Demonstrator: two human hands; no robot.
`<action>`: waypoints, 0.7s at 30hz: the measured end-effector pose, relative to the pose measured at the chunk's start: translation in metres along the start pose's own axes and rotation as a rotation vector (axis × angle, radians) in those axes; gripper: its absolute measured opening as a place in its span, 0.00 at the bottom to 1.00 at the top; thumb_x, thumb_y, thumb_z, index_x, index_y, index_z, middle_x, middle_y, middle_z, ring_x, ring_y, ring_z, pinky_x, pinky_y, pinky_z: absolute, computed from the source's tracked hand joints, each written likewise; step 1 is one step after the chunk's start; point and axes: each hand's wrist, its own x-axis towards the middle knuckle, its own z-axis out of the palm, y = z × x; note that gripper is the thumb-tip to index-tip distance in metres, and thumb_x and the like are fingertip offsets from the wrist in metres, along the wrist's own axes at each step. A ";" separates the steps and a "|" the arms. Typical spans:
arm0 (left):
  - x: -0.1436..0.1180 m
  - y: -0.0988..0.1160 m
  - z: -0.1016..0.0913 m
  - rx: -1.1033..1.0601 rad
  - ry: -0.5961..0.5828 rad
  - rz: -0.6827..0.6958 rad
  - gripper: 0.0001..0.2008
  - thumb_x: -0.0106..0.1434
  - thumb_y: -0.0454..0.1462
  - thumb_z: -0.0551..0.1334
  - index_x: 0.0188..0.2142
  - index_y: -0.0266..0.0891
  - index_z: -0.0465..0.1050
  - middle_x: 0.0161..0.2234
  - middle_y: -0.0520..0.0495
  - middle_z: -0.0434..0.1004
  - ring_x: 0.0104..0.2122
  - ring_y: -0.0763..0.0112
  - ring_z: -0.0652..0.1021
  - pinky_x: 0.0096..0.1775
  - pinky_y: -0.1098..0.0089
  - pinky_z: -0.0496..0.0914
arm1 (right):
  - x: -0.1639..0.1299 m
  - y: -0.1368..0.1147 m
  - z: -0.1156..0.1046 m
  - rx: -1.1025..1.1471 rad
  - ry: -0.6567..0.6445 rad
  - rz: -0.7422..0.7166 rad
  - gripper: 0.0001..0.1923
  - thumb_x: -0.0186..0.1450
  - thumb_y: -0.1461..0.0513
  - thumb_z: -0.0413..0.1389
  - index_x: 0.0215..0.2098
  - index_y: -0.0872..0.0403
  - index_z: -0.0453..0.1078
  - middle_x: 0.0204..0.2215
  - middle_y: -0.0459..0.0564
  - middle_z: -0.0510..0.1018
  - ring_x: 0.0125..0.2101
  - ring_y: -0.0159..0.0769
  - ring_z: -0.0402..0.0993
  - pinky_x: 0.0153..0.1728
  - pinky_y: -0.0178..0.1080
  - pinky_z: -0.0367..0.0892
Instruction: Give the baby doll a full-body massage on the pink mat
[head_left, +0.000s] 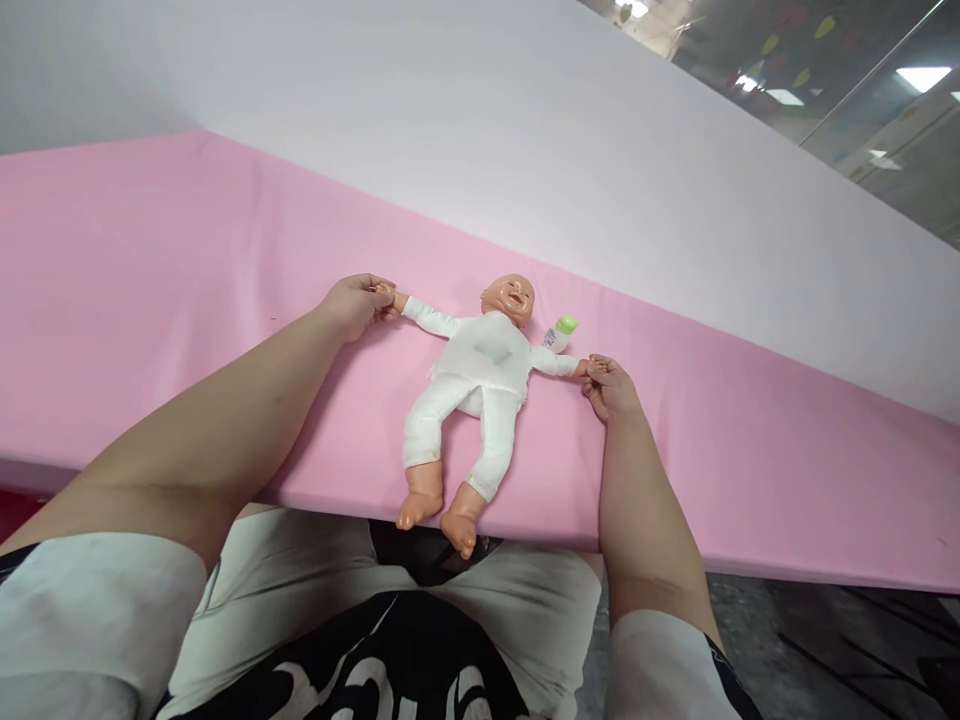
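The doll lies on its back on the pink-covered bench, head towards the far side, feet at the near edge, both arms spread outward. The person's left hand has its fingers closed on the doll's hand at the left; the right hand has its fingers pinched on the doll's other hand at the right. Pressure cannot be measured from this view, but a light, equal grip is judged proper for holding the arms out. Pull should be matched on both sides, so that the trunk neither twists nor slides. Support nearer the sleeve ends would, in the inspector's judgement, spare the small hands from strain. The feet's place at the near edge warrants caution: any drag towards the person could carry the legs over. A green-capped bottle sits just beyond the right-side arm; whether upright or lying cannot be told, and an upward sweep there risks knocking it.
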 end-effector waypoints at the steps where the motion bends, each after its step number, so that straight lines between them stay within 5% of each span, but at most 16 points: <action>1: 0.000 0.000 0.000 0.011 0.001 0.002 0.11 0.55 0.26 0.73 0.36 0.34 0.76 0.27 0.45 0.78 0.22 0.71 0.78 0.30 0.68 0.76 | -0.001 -0.001 0.001 -0.017 -0.004 0.001 0.23 0.49 0.63 0.74 0.41 0.50 0.73 0.29 0.40 0.77 0.20 0.23 0.66 0.20 0.27 0.64; 14: 0.002 0.001 0.007 0.058 0.061 -0.017 0.10 0.69 0.38 0.68 0.32 0.36 0.75 0.24 0.44 0.76 0.21 0.69 0.75 0.26 0.68 0.71 | -0.005 -0.004 0.008 -0.120 0.062 -0.003 0.22 0.59 0.45 0.71 0.33 0.50 0.70 0.24 0.41 0.74 0.15 0.21 0.53 0.11 0.27 0.50; 21: -0.002 0.005 0.008 0.027 0.080 -0.044 0.05 0.67 0.28 0.64 0.34 0.34 0.76 0.26 0.43 0.77 0.22 0.68 0.76 0.30 0.66 0.74 | 0.002 0.000 0.005 -0.097 0.090 0.036 0.13 0.61 0.55 0.68 0.41 0.52 0.77 0.22 0.42 0.72 0.16 0.23 0.58 0.14 0.26 0.54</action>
